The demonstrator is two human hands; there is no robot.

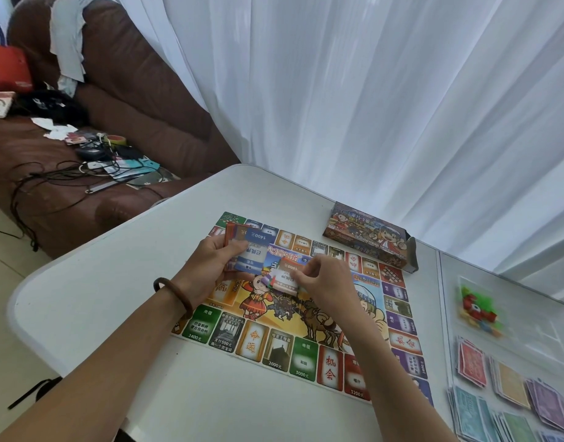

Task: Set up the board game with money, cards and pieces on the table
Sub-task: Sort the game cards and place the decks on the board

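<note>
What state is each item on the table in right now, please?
Colourful paper game board: unfolded, flat on the white table.
Printed cardboard game box: lying flat, end flap open.
Left hand: grips a stack of blue-faced cards.
Right hand: pinches a smaller card bundle above the board.
Coloured play-money piles: separate stacks, blurred.

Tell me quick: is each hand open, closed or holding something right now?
Left hand: gripping a stack of cards.
Right hand: pinching a smaller bunch of cards.
</note>
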